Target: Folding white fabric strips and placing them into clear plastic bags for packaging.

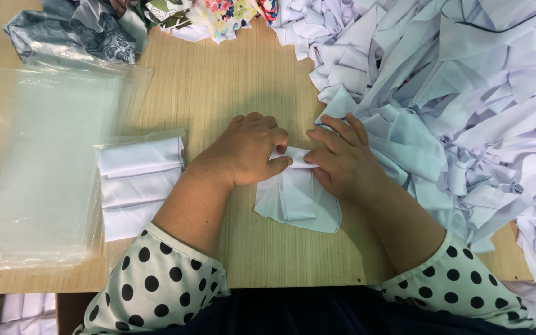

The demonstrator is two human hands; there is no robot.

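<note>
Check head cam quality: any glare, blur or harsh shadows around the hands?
Head view: sharp overall, even soft light; left hand and right hand crisp on the folded white cloth; faint shadows only; mild sheen on the clear plastic bags; white fabric pile bright, folds still readable.

A light wood-grain desk (218,80) carries everything here. A small folded white cloth (296,198) lies flat near its front edge, and other places are told from it. Just to its right, a big heap of white cloth pieces (466,93) covers the desk's right side up to the far edge. To its left, a clear bag of folded white cloths (139,186) lies flat. Further left, touching that bag, a stack of empty clear bags (44,167) reaches the desk's left edge. Beyond the cloth at the far edge sit patterned fabrics: grey-blue (88,28) and floral (218,15).
</note>
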